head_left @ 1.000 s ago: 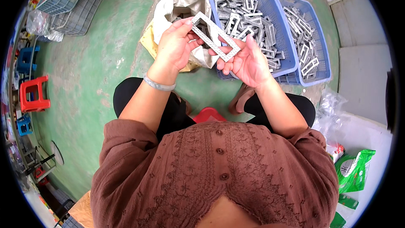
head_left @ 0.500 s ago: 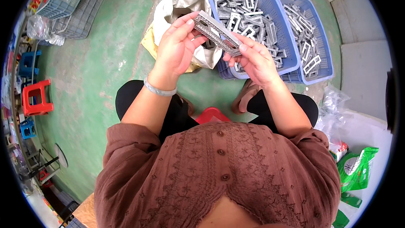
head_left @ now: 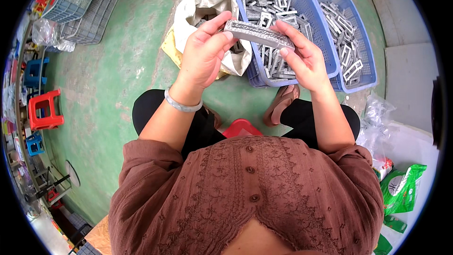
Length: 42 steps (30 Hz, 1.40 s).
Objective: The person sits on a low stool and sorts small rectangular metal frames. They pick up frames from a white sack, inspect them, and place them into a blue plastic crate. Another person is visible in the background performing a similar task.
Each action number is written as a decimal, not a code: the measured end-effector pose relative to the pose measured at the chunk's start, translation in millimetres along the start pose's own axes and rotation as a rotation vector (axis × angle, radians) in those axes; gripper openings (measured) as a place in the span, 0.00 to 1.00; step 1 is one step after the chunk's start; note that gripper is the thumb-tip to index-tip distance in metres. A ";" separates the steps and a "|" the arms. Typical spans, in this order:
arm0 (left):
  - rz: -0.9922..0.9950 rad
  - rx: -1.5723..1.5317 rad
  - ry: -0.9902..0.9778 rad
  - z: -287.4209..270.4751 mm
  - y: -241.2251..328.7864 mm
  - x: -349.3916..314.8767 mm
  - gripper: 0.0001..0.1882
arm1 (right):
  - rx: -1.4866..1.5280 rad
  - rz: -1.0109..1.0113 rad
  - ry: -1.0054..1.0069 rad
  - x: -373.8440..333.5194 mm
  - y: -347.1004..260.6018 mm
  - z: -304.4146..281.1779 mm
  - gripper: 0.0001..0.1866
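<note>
Frame of grey metal (head_left: 259, 35) hangs between left hand (head_left: 203, 52) and right hand (head_left: 306, 61), fingers pinching either end. White sack (head_left: 186, 16) holds greyish pieces (head_left: 202, 21); two blue baskets (head_left: 255, 72) hold heaped frames (head_left: 276, 63). A second ago its open face showed; now, its narrow side.

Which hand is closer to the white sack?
The left hand. It overlaps the white sack in the picture; the right hand is farther right, overlapping the larger blue basket.

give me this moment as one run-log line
left hand: holds grey frame, left end | right hand: holds right end | beyond: open white sack, blue basket
</note>
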State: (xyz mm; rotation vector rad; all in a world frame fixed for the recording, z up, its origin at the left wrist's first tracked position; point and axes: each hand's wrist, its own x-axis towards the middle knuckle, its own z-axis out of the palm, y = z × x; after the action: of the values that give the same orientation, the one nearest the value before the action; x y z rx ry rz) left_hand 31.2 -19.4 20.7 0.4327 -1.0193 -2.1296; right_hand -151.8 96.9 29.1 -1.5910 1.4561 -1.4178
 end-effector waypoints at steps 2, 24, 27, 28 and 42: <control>0.006 0.028 0.000 1.2 -0.5 -0.2 0.22 | -0.075 -0.056 0.004 0.5 -2.2 -0.8 0.24; -0.133 1.536 -0.196 -45.7 -26.6 18.3 0.24 | -0.129 0.567 -0.317 75.7 113.6 81.7 0.30; -0.150 1.521 -0.177 -43.9 -25.3 15.1 0.23 | -0.506 0.296 -0.569 88.9 128.1 43.2 0.29; -0.172 1.484 -0.172 -41.9 -24.7 14.7 0.22 | -0.617 0.322 -0.594 88.6 130.2 20.5 0.26; -0.632 1.039 -0.338 15.2 -74.3 54.1 0.18 | -0.921 0.808 0.072 -28.1 300.2 -175.6 0.24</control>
State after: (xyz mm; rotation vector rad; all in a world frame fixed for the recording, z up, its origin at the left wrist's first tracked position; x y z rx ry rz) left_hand -48.8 -19.3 -26.9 0.9981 -2.4405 -2.0399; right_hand -415.3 88.3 -199.4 -1.0915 2.5982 -0.3228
